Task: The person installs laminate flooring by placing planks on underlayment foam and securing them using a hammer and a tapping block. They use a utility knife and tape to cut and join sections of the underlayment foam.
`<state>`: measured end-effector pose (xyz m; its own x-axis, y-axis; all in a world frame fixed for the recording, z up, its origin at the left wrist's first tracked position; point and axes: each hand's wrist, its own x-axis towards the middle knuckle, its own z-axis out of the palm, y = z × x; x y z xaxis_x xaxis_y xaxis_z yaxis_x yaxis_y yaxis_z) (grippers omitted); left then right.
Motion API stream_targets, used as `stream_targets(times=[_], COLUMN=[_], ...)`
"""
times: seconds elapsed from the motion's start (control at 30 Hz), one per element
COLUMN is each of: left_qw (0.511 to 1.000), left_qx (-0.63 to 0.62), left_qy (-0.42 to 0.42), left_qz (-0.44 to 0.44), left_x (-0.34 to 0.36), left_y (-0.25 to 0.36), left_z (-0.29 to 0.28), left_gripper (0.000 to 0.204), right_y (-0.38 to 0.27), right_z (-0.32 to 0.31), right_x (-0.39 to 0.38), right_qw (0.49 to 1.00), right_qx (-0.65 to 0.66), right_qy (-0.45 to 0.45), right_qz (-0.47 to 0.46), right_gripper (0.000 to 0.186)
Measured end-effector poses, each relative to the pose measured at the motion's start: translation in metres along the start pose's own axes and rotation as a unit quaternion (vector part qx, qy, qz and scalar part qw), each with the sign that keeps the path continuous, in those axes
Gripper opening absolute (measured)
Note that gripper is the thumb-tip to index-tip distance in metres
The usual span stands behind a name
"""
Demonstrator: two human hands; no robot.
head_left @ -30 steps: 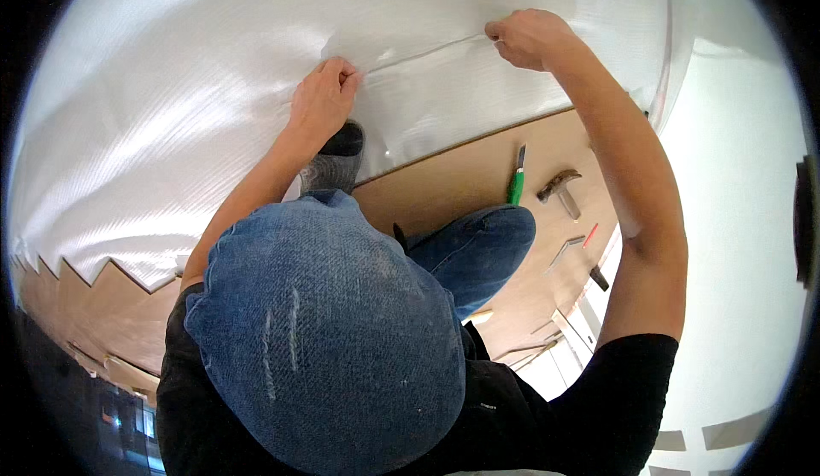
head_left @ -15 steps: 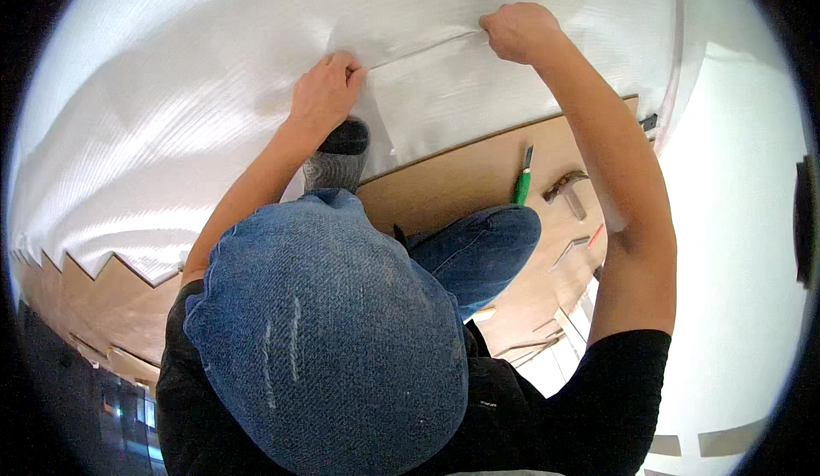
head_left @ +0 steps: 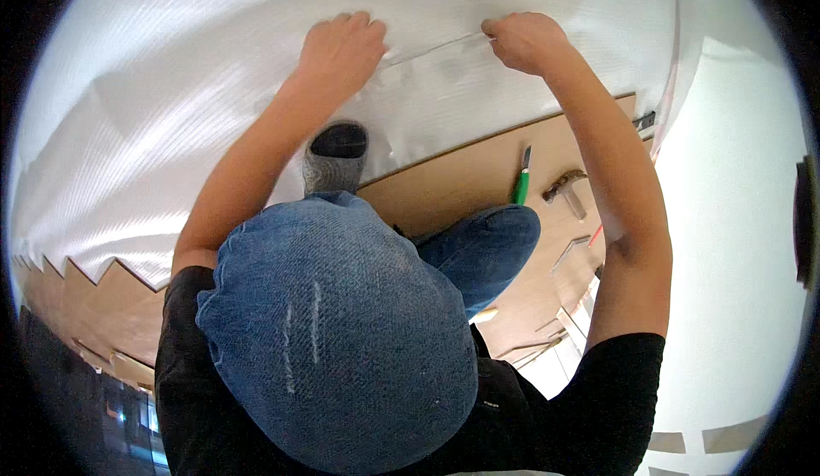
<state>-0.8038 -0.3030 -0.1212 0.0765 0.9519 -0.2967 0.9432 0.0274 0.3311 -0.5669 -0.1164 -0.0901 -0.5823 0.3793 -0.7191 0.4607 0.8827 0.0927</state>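
A white foam underlay sheet covers the floor in front of me, wavy and creased. My right hand pinches its edge between thumb and fingers. That edge runs as a thin dark line to my left hand, whose bent fingers are closed at the sheet, knuckles facing away from me. What lies under the left palm is hidden. Below the left hand, my foot in a grey sock rests on the sheet.
Wood-look floor planks border the sheet, with a stepped edge at left. A green-handled knife and a hammer lie on them by my knee. A white wall stands at right; a small dark bracket lies near it.
My left hand has moved forward and slightly right along the sheet. My right hand has shifted slightly right and nearer. A crease now shows at the sheet's far part.
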Motion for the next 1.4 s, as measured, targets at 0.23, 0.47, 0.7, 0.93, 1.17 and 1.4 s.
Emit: stream_targets(times=[0.23, 0.47, 0.7, 0.93, 1.17, 1.4], left_qw=[0.949, 0.953, 0.953, 0.940, 0.939, 0.946], left_qx=[0.026, -0.013, 0.040, 0.054, 0.032, 0.029], left_qy=[0.081, 0.079, -0.065, 0.041, 0.037, 0.038], left_qz=[0.303, 0.293, 0.294, 0.335, 0.341, 0.321], left_x=[0.120, 0.109, 0.108, 0.110, 0.112, 0.111], left_y=[-0.018, -0.029, -0.015, -0.028, -0.028, -0.028], left_z=[0.050, 0.048, 0.015, 0.048, 0.055, 0.051], left_gripper=[0.056, 0.054, 0.050, 0.061, 0.061, 0.060], right_y=[-0.001, -0.045, -0.032, -0.015, -0.015, -0.024], right_z=[-0.005, -0.054, -0.064, -0.038, -0.024, -0.023], right_x=[-0.006, -0.060, -0.050, -0.011, 0.013, 0.028], right_qw=[1.000, 0.999, 0.997, 0.998, 0.997, 0.996], right_qx=[0.002, -0.018, -0.048, -0.050, -0.044, -0.047], right_qy=[-0.020, -0.040, -0.057, -0.038, -0.058, -0.075], right_qz=[0.003, -0.014, 0.004, -0.008, -0.002, 0.005], right_gripper=[0.033, 0.022, 0.028, 0.030, 0.025, 0.022])
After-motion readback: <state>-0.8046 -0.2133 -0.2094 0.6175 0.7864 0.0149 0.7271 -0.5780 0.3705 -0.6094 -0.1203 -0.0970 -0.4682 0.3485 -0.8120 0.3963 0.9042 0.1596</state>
